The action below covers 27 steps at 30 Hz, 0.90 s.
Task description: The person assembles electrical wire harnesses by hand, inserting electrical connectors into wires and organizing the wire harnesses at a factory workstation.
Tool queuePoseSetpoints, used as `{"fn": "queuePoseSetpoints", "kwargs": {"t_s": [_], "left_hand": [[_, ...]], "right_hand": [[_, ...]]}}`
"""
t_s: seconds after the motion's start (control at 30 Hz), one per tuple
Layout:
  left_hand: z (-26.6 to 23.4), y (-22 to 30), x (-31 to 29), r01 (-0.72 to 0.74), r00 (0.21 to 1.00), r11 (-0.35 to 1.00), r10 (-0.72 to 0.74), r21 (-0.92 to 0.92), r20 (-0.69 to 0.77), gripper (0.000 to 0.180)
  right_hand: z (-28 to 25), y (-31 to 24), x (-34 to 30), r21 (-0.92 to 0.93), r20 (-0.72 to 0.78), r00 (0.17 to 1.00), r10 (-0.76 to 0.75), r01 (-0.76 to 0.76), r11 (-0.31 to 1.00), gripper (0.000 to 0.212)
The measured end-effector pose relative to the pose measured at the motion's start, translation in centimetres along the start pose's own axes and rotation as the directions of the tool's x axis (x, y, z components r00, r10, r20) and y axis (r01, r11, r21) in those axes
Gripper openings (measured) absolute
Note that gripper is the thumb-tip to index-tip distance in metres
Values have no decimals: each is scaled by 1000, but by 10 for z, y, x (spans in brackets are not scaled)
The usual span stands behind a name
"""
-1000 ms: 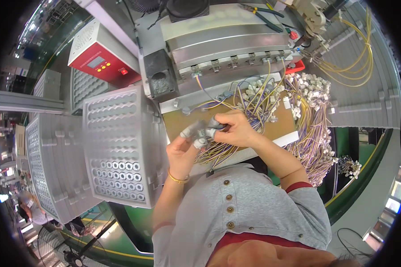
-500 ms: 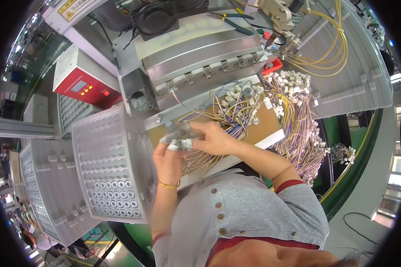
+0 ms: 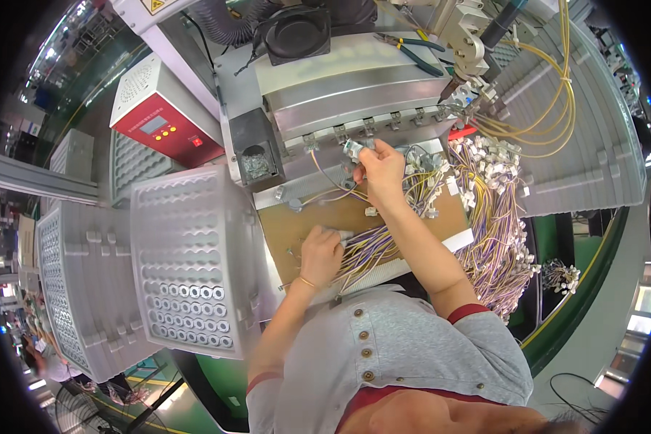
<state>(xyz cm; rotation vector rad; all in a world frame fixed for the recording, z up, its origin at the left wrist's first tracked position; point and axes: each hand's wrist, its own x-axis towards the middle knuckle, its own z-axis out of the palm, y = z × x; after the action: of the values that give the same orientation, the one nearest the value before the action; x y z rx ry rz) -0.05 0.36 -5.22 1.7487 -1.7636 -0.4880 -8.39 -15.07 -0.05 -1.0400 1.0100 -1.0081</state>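
Note:
My right hand [image 3: 382,173] is closed in a pinch on a small silver-and-white part [image 3: 353,149], held just in front of a row of metal clips [image 3: 341,133] on the long metal fixture [image 3: 354,94]. Lower and to the left, my left hand [image 3: 322,254] rests on the brown board [image 3: 286,228], its fingers curled together. Something pale shows at its fingertips, beside the ends of a bundle of purple, yellow and white wires [image 3: 372,246]; what it is, I cannot make out. One thin wire [image 3: 318,165] runs from the leftmost clip down to the board.
A thick heap of wires with white connectors [image 3: 492,217] hangs off the board's right side. Pliers [image 3: 416,54] and a black fan [image 3: 294,32] lie atop the fixture. To the left stand a black bin [image 3: 255,163], a red-and-white control box [image 3: 163,123] and a tray of metal rings [image 3: 188,318].
My hands were together over the board's left part and have parted. The right went up to the clips with the small part; the left went down toward the wires. The view shifted slightly.

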Motion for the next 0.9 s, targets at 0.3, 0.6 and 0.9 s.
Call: {"fn": "queuePoseSetpoints", "kwargs": {"t_s": [0.3,0.6,0.9], "left_hand": [[-26,4,-8,121,992,905,-125,-408,16,19],[-63,-2,-25,192,956,868,-271,-457,-113,21],[-59,2,-23,138,925,672,-349,-728,-147,23]], "right_hand": [[23,14,-2,143,-80,996,-24,35,989,12],[-24,-20,-23,-707,201,921,-333,372,601,15],[-13,3,-62,-435,768,629,119,376,818,19]]}}
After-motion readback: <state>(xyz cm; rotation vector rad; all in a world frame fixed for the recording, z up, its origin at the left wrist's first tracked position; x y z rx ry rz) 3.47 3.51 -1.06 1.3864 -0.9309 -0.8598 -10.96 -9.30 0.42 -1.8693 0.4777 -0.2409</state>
